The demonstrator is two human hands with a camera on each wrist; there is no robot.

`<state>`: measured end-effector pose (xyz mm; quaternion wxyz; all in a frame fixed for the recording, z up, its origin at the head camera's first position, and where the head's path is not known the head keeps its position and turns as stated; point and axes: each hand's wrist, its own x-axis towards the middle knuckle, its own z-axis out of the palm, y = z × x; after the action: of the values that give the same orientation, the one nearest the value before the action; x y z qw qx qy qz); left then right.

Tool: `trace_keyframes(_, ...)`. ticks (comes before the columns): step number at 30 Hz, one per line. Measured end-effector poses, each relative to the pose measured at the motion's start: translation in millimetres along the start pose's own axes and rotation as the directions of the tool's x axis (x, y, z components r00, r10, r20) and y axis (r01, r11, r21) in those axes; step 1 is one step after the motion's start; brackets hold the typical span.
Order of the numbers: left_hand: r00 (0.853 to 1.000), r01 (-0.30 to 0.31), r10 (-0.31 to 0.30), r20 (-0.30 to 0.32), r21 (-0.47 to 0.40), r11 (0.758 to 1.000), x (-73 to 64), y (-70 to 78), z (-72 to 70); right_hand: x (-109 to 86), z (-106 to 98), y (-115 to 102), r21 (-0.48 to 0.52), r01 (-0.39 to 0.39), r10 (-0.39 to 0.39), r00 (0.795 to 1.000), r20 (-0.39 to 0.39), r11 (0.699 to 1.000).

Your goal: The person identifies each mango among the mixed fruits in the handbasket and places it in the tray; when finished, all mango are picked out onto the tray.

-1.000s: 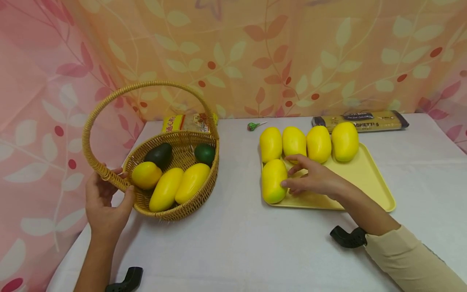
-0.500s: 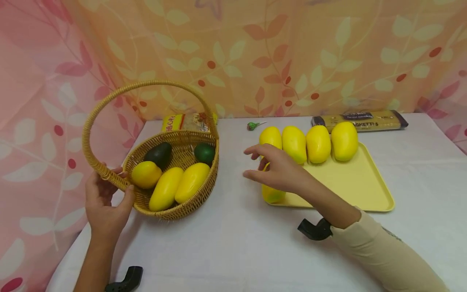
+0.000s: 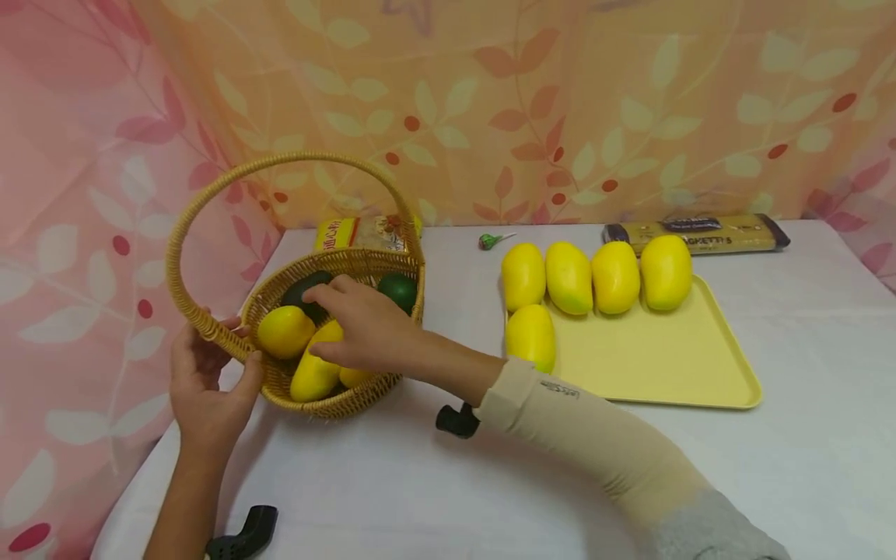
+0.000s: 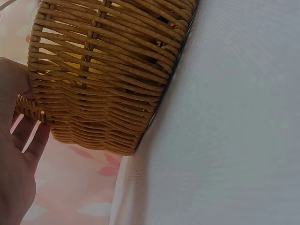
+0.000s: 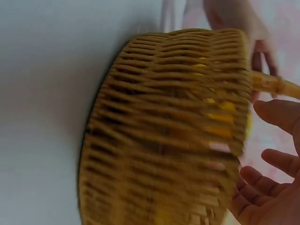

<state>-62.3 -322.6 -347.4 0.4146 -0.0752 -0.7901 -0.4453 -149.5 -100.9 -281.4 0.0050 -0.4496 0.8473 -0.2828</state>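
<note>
My left hand point(image 3: 211, 381) grips the wicker basket point(image 3: 350, 406) where its tall handle meets the left rim. In the left wrist view its fingers point(image 4: 35, 143) reach round that part. My right hand point(image 3: 371, 330) hovers over the basket with fingers spread, holding nothing. Beneath and around it lie a long yellow mango point(image 3: 313, 379), a second mango point(image 3: 355, 376) mostly hidden, a rounder yellow-orange fruit point(image 3: 285, 332), a dark avocado point(image 3: 297, 292) and a dark green fruit point(image 3: 397, 290). From the right wrist view, the right thumb and fingers stand just beyond the basket's rim.
A yellow tray point(image 3: 665, 358) on the right bears several yellow mangoes point(image 3: 616, 278) along its back and left sides. Behind it lies a spaghetti pack point(image 3: 700, 235). A lollipop point(image 3: 490, 241) lies at the back middle, and a yellow food packet point(image 3: 364, 233) behind the basket.
My right hand has left the mango at the tray's front left and swung leftward, without any fruit, to above the basket. My left hand keeps its grip on the basket.
</note>
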Motion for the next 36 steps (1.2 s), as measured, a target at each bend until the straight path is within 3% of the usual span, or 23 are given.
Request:
trace_keyframes(7,1.000,-0.016,0.016,0.009,-0.017,1.000,1.7,-1.5,0.8,37.2,31,-9,-0.138,-0.009,0.012,1.000,0.021,0.990)
trace_keyframes(16,1.000,-0.001,0.001,0.006,0.001,1.000,0.7,-2.0,0.2,47.6,44,-8,-0.190,0.016,-0.010,0.999,0.036,0.982)
trace_keyframes(25,0.999,-0.032,0.033,0.019,-0.019,0.999,2.4,7.1,0.2,38.7,36,-4,-0.055,0.006,-0.006,1.000,-0.011,0.998)
trace_keyframes(28,0.999,-0.029,0.030,0.019,-0.012,0.999,2.2,0.8,-1.2,31.9,30,-3,0.010,0.007,-0.006,0.999,-0.045,1.000)
trace_keyframes(36,1.000,-0.019,0.019,0.010,0.002,1.000,1.7,3.7,1.9,5.5,20,12,0.114,0.024,-0.010,0.993,-0.117,0.993)
